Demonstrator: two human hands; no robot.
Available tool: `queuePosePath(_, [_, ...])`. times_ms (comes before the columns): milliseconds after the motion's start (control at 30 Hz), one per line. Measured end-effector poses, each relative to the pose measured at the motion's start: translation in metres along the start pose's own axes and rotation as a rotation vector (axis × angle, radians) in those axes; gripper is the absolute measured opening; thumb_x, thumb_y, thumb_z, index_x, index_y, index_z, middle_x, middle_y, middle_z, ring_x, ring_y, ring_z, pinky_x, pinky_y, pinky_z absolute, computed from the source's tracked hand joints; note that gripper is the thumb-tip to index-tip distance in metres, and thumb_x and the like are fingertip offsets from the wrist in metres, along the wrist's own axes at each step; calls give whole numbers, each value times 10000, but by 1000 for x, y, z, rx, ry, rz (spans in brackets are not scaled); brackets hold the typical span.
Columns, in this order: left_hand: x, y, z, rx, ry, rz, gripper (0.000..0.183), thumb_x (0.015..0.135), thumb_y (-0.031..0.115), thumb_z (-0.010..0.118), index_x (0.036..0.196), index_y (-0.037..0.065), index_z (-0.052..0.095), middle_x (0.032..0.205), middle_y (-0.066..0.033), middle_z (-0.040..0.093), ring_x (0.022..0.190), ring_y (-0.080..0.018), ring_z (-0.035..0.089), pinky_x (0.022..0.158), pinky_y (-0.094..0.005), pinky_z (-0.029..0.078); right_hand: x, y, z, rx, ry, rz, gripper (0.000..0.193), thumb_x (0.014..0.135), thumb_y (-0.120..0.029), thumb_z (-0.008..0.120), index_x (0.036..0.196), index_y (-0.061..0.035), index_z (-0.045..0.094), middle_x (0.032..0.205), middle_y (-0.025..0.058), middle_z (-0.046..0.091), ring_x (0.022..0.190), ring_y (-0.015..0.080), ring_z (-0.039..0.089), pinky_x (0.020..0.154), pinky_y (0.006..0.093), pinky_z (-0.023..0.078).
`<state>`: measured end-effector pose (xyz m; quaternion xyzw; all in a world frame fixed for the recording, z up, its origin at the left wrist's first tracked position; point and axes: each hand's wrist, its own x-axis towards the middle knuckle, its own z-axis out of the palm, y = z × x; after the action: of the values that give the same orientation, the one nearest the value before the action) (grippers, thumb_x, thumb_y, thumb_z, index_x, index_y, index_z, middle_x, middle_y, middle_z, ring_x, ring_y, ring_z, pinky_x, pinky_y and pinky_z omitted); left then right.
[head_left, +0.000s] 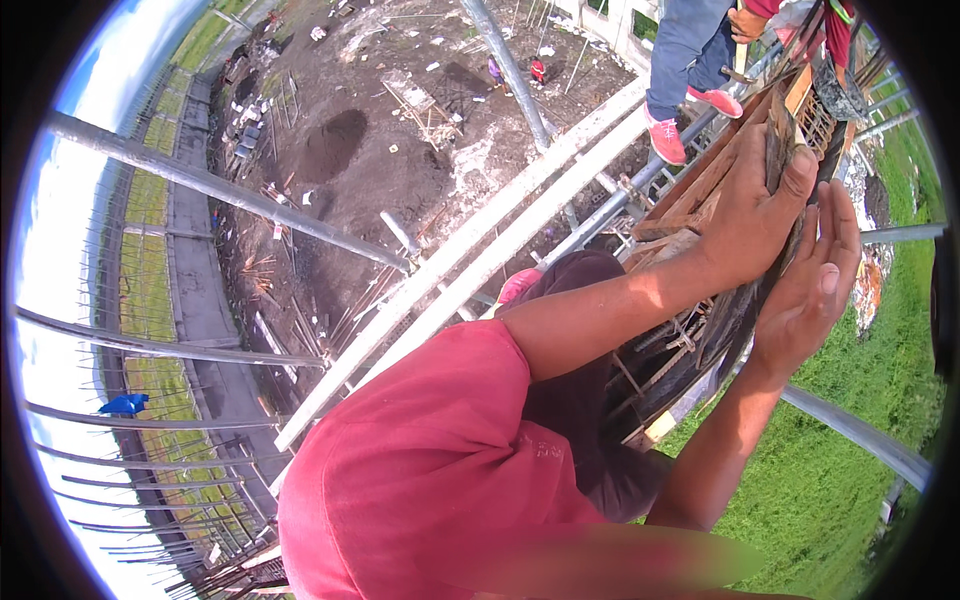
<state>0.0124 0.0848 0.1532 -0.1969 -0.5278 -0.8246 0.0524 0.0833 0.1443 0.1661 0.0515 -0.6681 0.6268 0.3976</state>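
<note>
Both my hands are at the top edge of a long, dark, weathered wooden board (776, 130) on the right, part of a narrow wooden form. My left hand (755, 215) is closed over the board, with its thumb toward the outer side. Just beyond it, my right hand (812, 285) lies along the board's outer face, fingers stretched out and the thumb apart. Whether it bears on the board, I cannot tell. Below my hands, reinforcing bars (685, 340) show inside the form.
At the upper right, a co-worker in jeans (690, 50) and red shoes holds a hammer (738, 74). Metal scaffold pipes (230, 190) and pale rails (520, 215) run along my left. Far below are a dirt yard (340, 140) and, on the right, grass (800, 470).
</note>
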Motion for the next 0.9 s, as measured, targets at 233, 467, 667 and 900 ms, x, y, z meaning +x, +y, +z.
queuePosePath(233, [48, -17, -98, -385, 381, -336, 645, 941, 753, 539, 1066, 120, 536, 827, -31, 539, 655, -181, 563, 611, -375, 518, -65, 34, -51, -843, -622, 334, 1042, 727, -409, 896, 1581, -121, 374, 1450, 240, 546, 1340, 428, 525, 1107, 486, 443])
queuePosePath(467, [29, -56, -133, -322, 432, -520, 471, 900, 590, 724, 921, 178, 496, 748, 25, 472, 625, -155, 506, 583, -365, 452, -119, 75, -63, -975, -618, 448, 920, 759, -247, 881, 1554, -195, 420, 1360, 209, 627, 1213, 411, 622, 975, 487, 530])
queuePosePath(667, [19, -89, -150, -318, 584, -623, 346, 910, 416, 689, 970, 140, 489, 815, -29, 461, 624, -192, 480, 560, -406, 442, -125, 78, -63, -1137, -625, 744, 825, 810, -203, 833, 1537, -216, 444, 1325, 193, 650, 1123, 413, 665, 932, 494, 551])
queuePosePath(900, [10, -114, -165, -338, 703, -768, 368, 851, 405, 741, 862, 135, 492, 705, -64, 454, 555, -234, 482, 521, -446, 432, -134, 80, -69, -1147, -753, 235, 830, 839, -148, 777, 1564, -263, 391, 1233, 190, 691, 1001, 422, 703, 858, 510, 572])
